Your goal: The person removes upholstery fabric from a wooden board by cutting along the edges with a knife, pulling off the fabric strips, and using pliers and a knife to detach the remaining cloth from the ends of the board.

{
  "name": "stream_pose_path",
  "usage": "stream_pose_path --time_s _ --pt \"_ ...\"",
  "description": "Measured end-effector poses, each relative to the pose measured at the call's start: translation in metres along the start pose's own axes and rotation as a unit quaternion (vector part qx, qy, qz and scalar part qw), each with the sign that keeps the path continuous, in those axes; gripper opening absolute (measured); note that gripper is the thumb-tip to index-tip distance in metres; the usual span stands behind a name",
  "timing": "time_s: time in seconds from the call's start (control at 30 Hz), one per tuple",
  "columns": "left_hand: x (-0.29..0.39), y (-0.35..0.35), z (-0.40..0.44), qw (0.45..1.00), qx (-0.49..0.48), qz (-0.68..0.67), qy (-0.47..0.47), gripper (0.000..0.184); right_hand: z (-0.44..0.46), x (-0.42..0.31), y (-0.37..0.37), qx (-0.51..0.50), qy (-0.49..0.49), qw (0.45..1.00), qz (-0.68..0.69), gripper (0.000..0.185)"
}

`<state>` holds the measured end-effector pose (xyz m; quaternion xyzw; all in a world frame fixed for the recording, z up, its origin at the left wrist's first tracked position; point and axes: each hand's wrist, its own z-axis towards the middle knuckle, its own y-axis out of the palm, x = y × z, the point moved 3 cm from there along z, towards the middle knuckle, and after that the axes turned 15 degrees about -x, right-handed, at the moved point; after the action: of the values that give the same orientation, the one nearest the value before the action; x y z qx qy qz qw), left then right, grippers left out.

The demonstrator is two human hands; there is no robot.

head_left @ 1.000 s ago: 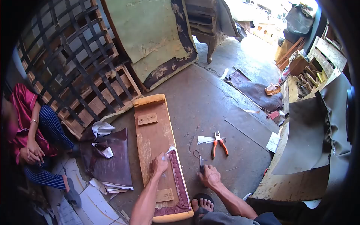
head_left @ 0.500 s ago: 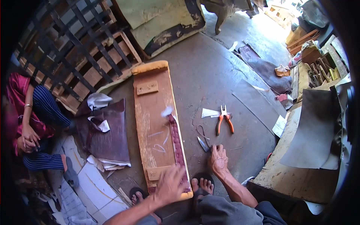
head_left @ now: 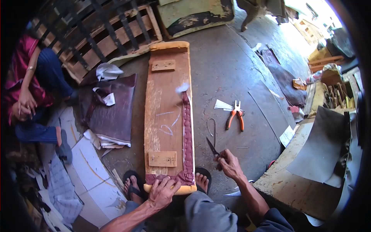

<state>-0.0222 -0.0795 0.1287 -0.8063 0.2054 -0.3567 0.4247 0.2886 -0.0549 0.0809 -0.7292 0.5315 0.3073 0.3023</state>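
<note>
A long wooden panel [head_left: 159, 102] with yellow foam edges lies lengthwise before me. Maroon leather [head_left: 187, 143] runs in a puckered strip down its right side and across the near end. My left hand [head_left: 162, 191] is closed over that near end, its fingers gripping the maroon leather at the edge. To the right of the panel, my right hand [head_left: 228, 162] is closed round a tool with a dark pointed blade [head_left: 211, 146]; its handle is hidden, so I cannot tell whether it is a knife or scissors. The blade points up and left, apart from the panel.
Pliers [head_left: 235, 116] with orange handles lie on the floor by a white scrap, with a thin cord loop [head_left: 211, 127] nearby. Folded maroon leather [head_left: 110, 121] lies left of the panel. Another person's clasped hands [head_left: 26, 103] are at far left. A grey sheet [head_left: 319, 150] hangs at right.
My right hand has picked up the pointed blade from the floor. My left hand has moved down to the panel's near end and closed on the leather there. The view has shifted.
</note>
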Motion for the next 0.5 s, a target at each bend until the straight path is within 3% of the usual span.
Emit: stream_pose_path --time_s 0.03,0.17,0.23,0.37,0.4,0.43,0.47,0.5 --pt "-0.003 0.002 -0.004 1.0 -0.002 -0.002 -0.018 0.046 -0.005 -0.001 0.009 -0.054 0.003 0.995 0.088 0.017" --pt "-0.037 0.025 -0.035 0.995 0.023 0.003 -0.093 0.046 -0.028 -0.03 0.061 -0.254 0.036 0.958 0.129 0.024" --pt "-0.056 0.025 -0.057 0.989 0.037 -0.033 -0.142 0.047 -0.028 -0.026 0.088 -0.315 0.061 0.947 0.014 0.029" --pt "-0.076 0.007 -0.08 0.963 0.129 -0.156 -0.178 0.047 -0.017 -0.023 0.134 -0.341 0.098 0.934 -0.034 0.033" --pt "-0.082 0.002 -0.083 0.938 0.202 -0.171 -0.224 0.042 -0.011 -0.009 0.144 -0.314 0.028 0.947 -0.054 0.034" --pt "-0.089 -0.004 -0.083 0.907 0.273 -0.184 -0.264 0.037 -0.011 -0.012 0.145 -0.318 0.031 0.946 -0.057 0.034" --pt "-0.1 -0.005 -0.072 0.906 0.277 -0.184 -0.261 0.037 -0.004 -0.016 0.146 -0.334 0.076 0.938 -0.058 0.034" --pt "-0.117 0.0 -0.066 0.831 0.338 -0.199 -0.394 0.03 0.003 -0.019 0.145 -0.346 0.123 0.928 -0.057 0.034"
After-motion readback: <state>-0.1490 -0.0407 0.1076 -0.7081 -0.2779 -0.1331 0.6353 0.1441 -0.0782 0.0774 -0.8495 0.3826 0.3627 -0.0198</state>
